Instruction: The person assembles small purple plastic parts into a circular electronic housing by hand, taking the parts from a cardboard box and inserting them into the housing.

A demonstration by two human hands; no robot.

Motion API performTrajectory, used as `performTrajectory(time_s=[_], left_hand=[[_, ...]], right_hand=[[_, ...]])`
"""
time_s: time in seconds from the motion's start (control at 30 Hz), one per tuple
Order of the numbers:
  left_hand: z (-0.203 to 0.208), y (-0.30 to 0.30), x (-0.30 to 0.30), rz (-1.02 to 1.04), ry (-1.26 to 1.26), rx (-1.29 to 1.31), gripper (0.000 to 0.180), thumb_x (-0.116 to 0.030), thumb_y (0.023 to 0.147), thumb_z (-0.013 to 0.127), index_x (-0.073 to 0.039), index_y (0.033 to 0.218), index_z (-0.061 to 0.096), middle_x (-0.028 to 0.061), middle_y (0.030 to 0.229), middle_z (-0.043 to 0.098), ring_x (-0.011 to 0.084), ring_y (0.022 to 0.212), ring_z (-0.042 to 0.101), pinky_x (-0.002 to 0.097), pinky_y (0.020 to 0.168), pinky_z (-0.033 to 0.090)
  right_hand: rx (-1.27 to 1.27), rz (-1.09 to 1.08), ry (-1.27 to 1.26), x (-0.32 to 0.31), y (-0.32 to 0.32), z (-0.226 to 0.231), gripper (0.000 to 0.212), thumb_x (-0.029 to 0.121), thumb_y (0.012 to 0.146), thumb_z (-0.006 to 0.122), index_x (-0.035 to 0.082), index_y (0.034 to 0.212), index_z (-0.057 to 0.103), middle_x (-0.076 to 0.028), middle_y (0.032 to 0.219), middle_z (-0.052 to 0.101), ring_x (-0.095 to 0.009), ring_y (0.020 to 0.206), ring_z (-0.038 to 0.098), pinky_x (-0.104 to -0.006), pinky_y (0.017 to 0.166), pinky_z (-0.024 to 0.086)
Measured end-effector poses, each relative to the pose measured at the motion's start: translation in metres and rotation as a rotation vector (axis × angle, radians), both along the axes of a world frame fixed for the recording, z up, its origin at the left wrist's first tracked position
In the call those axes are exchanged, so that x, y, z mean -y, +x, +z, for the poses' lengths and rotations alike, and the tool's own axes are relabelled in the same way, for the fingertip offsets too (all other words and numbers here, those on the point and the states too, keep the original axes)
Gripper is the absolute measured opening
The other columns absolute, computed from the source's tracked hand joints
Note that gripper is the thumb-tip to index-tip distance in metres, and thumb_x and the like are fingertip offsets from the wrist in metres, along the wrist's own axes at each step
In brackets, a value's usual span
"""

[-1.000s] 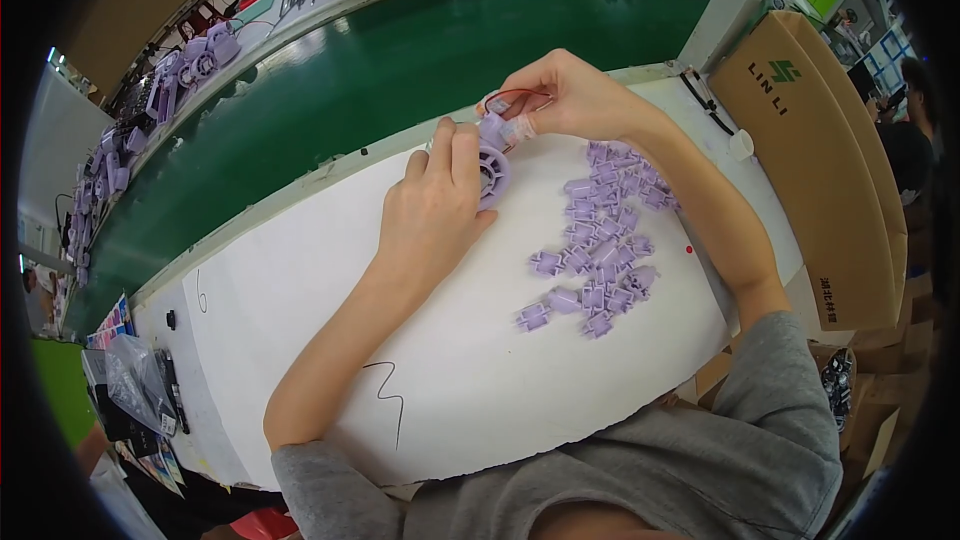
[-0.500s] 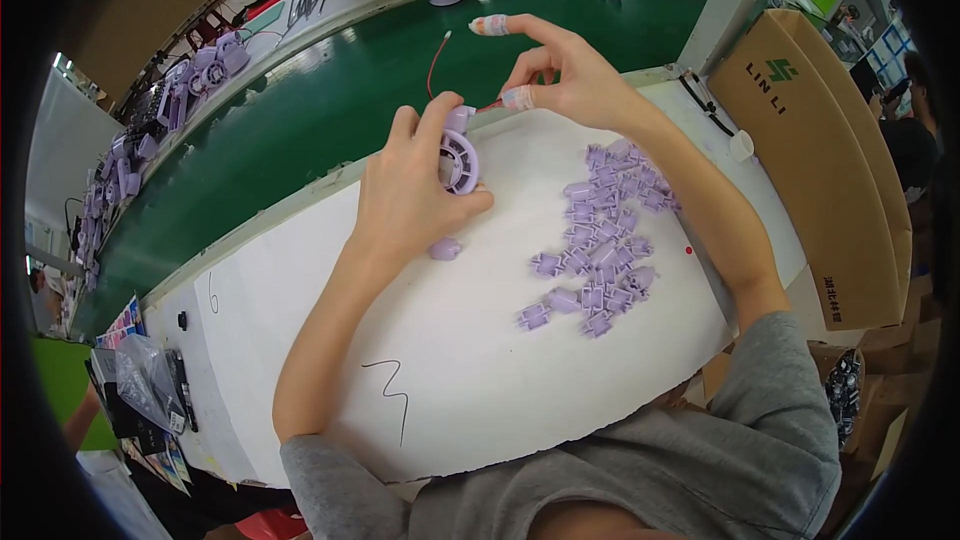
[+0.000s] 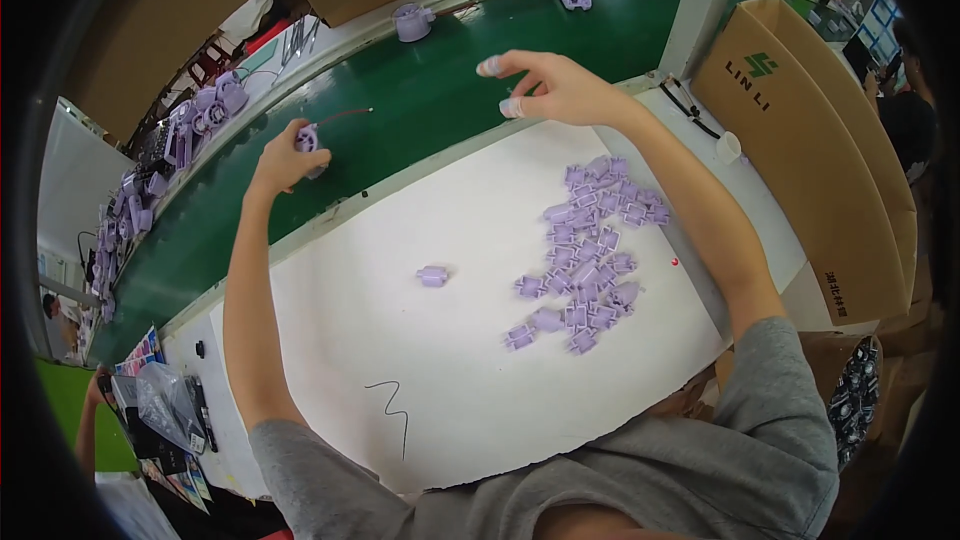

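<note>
Well, left fingers (image 3: 311,159) grip 1 lilac housing (image 3: 307,139).

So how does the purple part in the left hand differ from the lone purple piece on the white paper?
The held part has a red wire; the lone piece shows none. The held part is in the left hand over the green surface; the lone piece lies untouched on the white paper. Both are purple.

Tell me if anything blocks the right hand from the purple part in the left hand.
Nothing visible stands between the right hand and the purple part; only that part's own red wire juts into the gap.
</note>
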State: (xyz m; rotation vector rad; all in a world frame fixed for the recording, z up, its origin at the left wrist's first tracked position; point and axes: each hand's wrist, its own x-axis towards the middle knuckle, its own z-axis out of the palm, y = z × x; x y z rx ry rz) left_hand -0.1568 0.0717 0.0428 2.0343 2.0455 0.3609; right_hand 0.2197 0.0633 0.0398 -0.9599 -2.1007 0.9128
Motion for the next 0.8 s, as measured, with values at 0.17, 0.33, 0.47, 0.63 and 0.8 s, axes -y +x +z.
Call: performTrajectory(time_s=[0.17,0.33,0.47,0.63,0.8], left_hand=[[0.028,-0.002,-0.014,0.003,-0.428,0.099,0.079,-0.043,0.064,0.065,-0.022,0.133,0.032,0.0128,0.104,0.057,0.0224,0.065,0.059,0.0287,0.047,0.051],[0.030,0.006,-0.051,-0.168,0.120,-0.476,0.095,-0.060,0.065,0.064,-0.010,0.137,0.027,0.0212,0.120,0.048,0.0361,0.098,0.055,0.0447,0.082,0.045],[0.010,0.072,-0.094,-0.341,0.363,-0.292,0.080,-0.053,0.073,0.060,-0.008,0.133,0.031,0.0228,0.121,0.046,0.0387,0.109,0.048,0.0428,0.090,0.041],[-0.039,0.146,-0.143,-0.157,0.424,-0.191,0.074,-0.048,0.073,0.062,-0.028,0.135,0.027,0.0168,0.139,0.022,0.0470,0.119,0.033,0.0584,0.088,0.038],[-0.046,0.164,-0.170,0.003,0.281,-0.343,0.077,-0.049,0.070,0.064,-0.033,0.136,0.028,0.0088,0.146,0.006,0.0505,0.127,0.015,0.0660,0.094,0.026]], right_hand=[[0.120,-0.031,0.028,-0.002,0.010,-0.009,0.041,0.010,0.077,0.061,0.006,0.117,0.052,-0.005,0.118,0.054,-0.014,0.074,0.056,-0.0273,0.070,0.048],[0.233,0.048,-0.027,0.004,0.004,-0.004,0.038,0.006,0.076,0.059,0.004,0.114,0.053,-0.006,0.115,0.056,-0.014,0.074,0.057,-0.0274,0.069,0.048],[0.357,0.243,0.018,0.032,-0.025,0.015,0.039,0.002,0.073,0.055,0.005,0.112,0.055,-0.010,0.107,0.058,-0.019,0.085,0.058,-0.0309,0.073,0.047],[0.261,0.496,0.459,0.104,-0.070,-0.012,0.050,0.014,0.071,0.064,0.009,0.119,0.050,-0.017,0.116,0.048,-0.032,0.104,0.050,-0.0407,0.089,0.041],[0.354,0.688,0.283,0.116,-0.076,-0.023,0.047,0.018,0.072,0.064,0.007,0.115,0.052,-0.012,0.124,0.045,-0.027,0.121,0.036,-0.0451,0.102,0.028]])
